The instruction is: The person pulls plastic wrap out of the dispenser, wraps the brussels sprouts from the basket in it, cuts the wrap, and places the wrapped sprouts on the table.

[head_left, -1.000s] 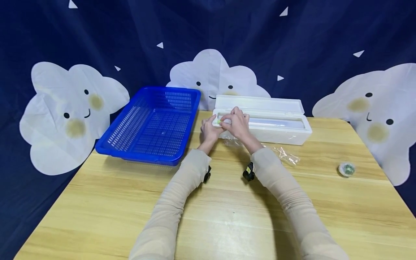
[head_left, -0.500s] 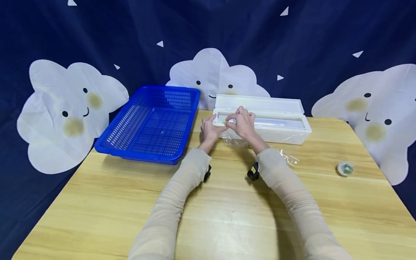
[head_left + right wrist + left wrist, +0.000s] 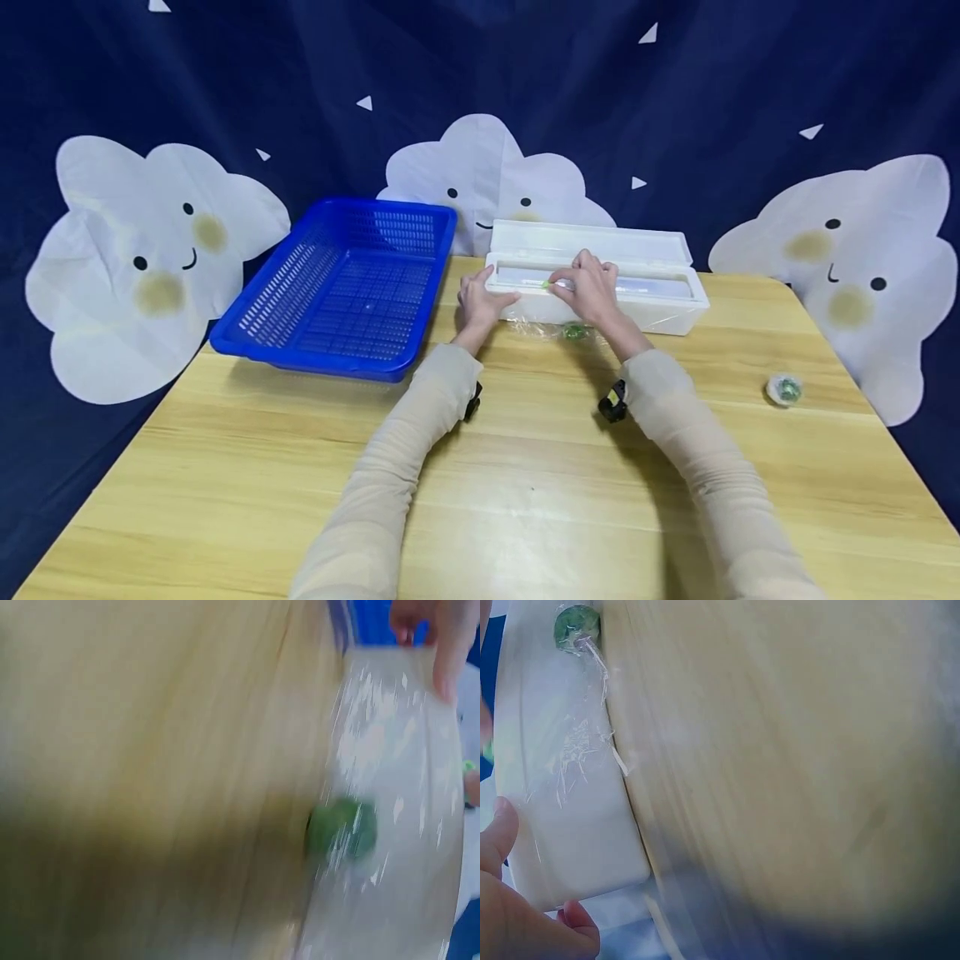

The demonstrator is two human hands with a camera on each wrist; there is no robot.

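Note:
A long white cling film dispenser (image 3: 517, 307) stands at the back of the table with its lid (image 3: 592, 240) raised. My left hand (image 3: 477, 302) grips its left end, thumb along the front. Over the opening, my right hand (image 3: 588, 287) pinches a small green slider (image 3: 546, 284) between thumb and fingertips. Clear cling film (image 3: 577, 750) hangs crinkled down the dispenser's front. A round green item (image 3: 575, 331) lies against the film at the lower front edge; the right wrist view shows it blurred (image 3: 341, 829), and its kind is unclear.
Left of the dispenser stands a blue plastic basket (image 3: 408, 354) with slotted walls. A small round green-and-white item (image 3: 784, 389), seemingly wrapped, sits on the wooden table (image 3: 525, 517) to the right. A dark blue cloud-patterned curtain (image 3: 315, 67) hangs behind.
My right hand has slid rightward along the dispenser with the green slider. The round green item at the dispenser's front has come into sight. My left hand stays at the left end.

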